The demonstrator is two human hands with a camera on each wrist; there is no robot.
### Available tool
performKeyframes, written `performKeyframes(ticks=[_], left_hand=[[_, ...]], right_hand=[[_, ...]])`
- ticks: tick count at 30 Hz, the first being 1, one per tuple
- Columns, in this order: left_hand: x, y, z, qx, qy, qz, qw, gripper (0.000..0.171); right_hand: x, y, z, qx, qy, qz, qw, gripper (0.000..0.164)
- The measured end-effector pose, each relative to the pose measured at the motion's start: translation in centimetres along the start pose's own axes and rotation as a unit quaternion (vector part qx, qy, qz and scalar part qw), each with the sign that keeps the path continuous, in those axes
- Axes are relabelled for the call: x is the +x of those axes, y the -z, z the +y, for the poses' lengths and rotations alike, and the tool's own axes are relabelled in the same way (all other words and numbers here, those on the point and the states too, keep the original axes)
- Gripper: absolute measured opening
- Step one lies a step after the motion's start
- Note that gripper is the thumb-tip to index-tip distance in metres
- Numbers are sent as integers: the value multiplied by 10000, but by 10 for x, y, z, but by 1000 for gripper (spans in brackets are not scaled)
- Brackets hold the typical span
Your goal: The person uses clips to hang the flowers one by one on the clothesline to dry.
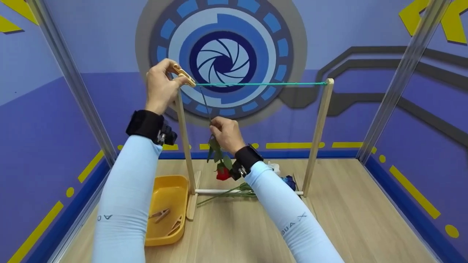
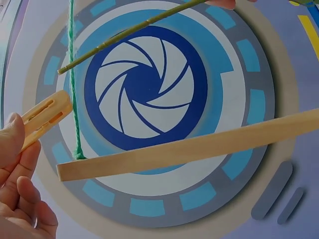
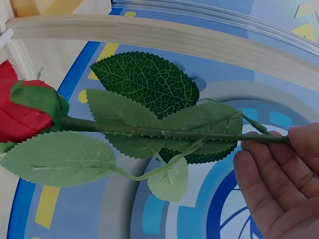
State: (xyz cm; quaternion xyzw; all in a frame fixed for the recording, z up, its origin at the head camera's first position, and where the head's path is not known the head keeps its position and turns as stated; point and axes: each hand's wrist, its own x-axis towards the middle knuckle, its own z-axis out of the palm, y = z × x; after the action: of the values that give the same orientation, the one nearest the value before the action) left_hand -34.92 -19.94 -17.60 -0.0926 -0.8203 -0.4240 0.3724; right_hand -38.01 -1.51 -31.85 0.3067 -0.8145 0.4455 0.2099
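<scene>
My left hand (image 1: 161,86) pinches a wooden clothespin (image 1: 185,76) at the left end of a green string (image 1: 256,84). In the left wrist view the clothespin (image 2: 47,117) has its tip right at the string (image 2: 74,99). My right hand (image 1: 227,134) pinches the stem of a red artificial rose (image 1: 222,173), which hangs head down below the string. The stem's cut end reaches up to the string, near the clothespin. In the right wrist view thumb and fingers (image 3: 271,174) grip the green stem (image 3: 199,134) beyond its leaves (image 3: 144,82).
The string spans two wooden posts (image 1: 318,138) joined low down by a white rod (image 1: 215,191). At the left, a yellow tray (image 1: 184,182) holds several clothespins (image 1: 162,215). Behind my right forearm lie a blue flower (image 1: 289,182) and a white flower (image 1: 274,167) on the table.
</scene>
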Motion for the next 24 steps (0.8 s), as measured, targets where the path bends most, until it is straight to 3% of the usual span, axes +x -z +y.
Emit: performKeyframes(ticks=[8,16,24], left_hand=[[6,-1,-7,88,63,-46,9999,19],[8,5,-15,249,49,-153,9996,19],[9,4,-19,-43,140,-459,9988,15]], right_hand=[[4,-4,-2,-30,-152,-55,9999,12],[11,-12,-3,-112,80,-2,9999,11],[18,-22,-4,-135,99,126,9998,11]])
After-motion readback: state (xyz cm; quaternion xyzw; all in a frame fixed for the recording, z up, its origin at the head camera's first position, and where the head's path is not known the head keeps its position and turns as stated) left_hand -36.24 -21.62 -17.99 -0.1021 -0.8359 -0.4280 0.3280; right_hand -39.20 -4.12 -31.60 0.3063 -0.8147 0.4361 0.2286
